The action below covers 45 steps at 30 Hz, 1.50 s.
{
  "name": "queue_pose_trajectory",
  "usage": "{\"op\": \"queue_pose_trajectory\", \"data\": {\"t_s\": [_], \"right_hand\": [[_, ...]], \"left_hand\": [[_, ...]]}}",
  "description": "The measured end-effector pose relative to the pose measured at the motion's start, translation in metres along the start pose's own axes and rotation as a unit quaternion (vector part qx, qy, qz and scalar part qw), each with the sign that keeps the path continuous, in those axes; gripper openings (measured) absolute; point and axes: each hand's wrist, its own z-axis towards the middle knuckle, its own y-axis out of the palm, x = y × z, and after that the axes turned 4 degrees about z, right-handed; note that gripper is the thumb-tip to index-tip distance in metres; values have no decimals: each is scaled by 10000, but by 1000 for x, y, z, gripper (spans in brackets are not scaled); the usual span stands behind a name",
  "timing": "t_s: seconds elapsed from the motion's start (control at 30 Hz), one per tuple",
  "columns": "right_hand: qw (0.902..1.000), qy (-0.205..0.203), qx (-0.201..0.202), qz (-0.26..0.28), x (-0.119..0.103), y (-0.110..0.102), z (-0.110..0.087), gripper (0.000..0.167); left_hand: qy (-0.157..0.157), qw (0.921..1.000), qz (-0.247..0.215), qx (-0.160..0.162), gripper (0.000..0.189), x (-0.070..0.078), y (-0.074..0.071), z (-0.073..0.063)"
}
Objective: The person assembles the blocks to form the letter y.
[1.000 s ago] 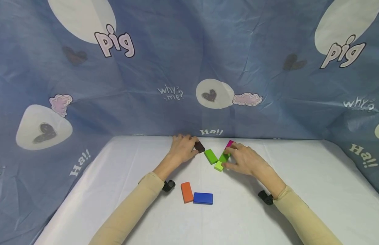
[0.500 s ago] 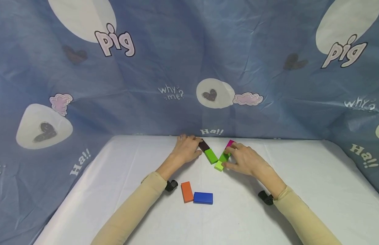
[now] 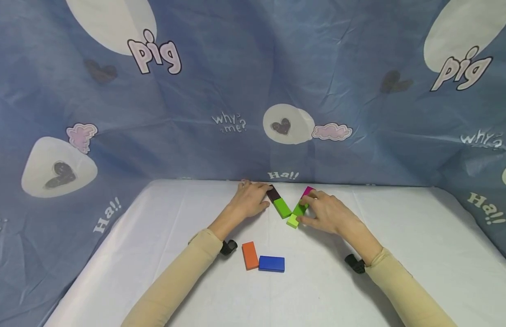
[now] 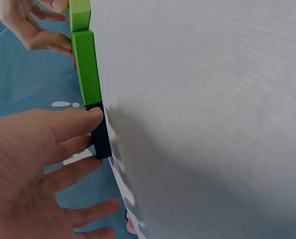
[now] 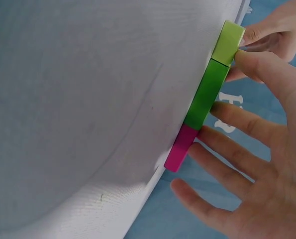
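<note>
In the head view my left hand lies at the dark block, which meets a green block end to end. The left wrist view has the thumb over one end of the dark block and fingertips at its side and far end. My right hand touches a second row: a lime block, a darker green block and a magenta block. Its thumb rests at the lime block and its extended fingers lie along the green and magenta ones. Together the two rows form a V.
An orange block and a blue block lie nearer the front, corner to corner, on the white tablecloth. A blue printed cloth rises behind the table's back edge.
My left hand has moved right with the dark block, closing the gap to the green block. The right hand stays at its row.
</note>
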Motion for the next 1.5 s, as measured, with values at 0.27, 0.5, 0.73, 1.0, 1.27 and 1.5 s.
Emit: {"op": "queue_pose_trajectory", "data": {"t_s": [0.27,0.5,0.73,1.0,1.27,1.5], "right_hand": [[10000,-13,14,18,-1,0,1,44],[10000,-19,4,40,-2,1,1,46],[10000,-22,12,3,-1,1,1,45],[9999,121,-60,49,1,0,-1,45],[9999,105,-22,56,0,-2,-1,46],[9999,66,-35,97,0,0,0,45]], "left_hand": [[17,10000,-48,-30,54,-1,-1,0],[30,10000,52,-36,54,-2,-2,-3],[69,9998,140,-145,55,-1,-9,-12],[375,9992,101,-100,47,9,-19,-28],[989,9946,302,82,37,28,-29,-52],[1687,9834,655,152,36,40,-30,-76]]}}
